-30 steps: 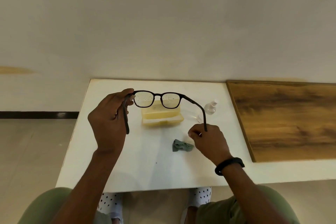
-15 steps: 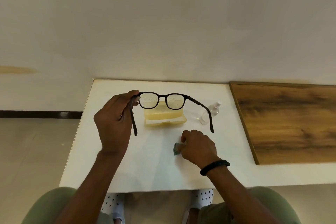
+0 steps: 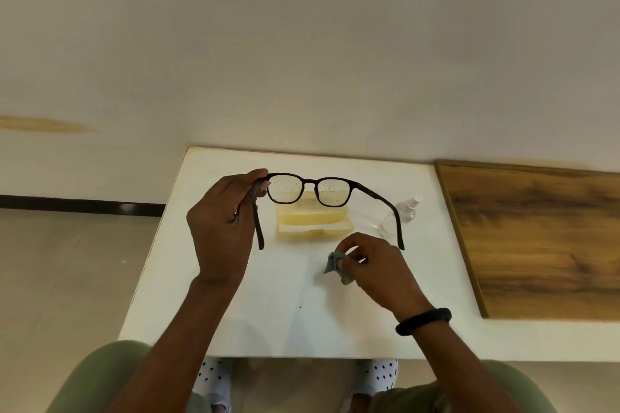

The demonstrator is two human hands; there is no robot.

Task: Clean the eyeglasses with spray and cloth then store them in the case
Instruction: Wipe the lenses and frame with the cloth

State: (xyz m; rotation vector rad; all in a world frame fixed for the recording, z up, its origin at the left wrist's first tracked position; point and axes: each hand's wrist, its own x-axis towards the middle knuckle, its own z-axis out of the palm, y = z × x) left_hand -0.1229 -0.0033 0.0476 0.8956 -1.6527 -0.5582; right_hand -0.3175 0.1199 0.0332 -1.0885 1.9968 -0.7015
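Above the white surface [image 3: 268,322], left side: left hand [image 3: 221,228], fingers and thumb curled round the hinge corner of the eyeglasses [image 3: 311,182]. It holds the black frame in the air with the temples unfolded toward the person and the lenses speckled with droplets.

Right side, lower: right hand [image 3: 379,268], fingertips pinching a crumpled grey-green cloth [image 3: 333,261]. Whether the cloth touches the surface cannot be told. A black wristband [image 3: 423,321] sits on this wrist.

Behind the eyeglasses, partly seen through the lenses: pale yellow case [image 3: 315,223], lying open on the surface.

Just right of the case: clear spray bottle [image 3: 404,211], apparently on its side with the nozzle toward the far right, crossed by the right temple of the frame.

Further right: wooden board [image 3: 543,238], flat, against the wall.

Near edge: knees in green trousers [image 3: 100,375], with spotted footwear [image 3: 214,379] below the surface.
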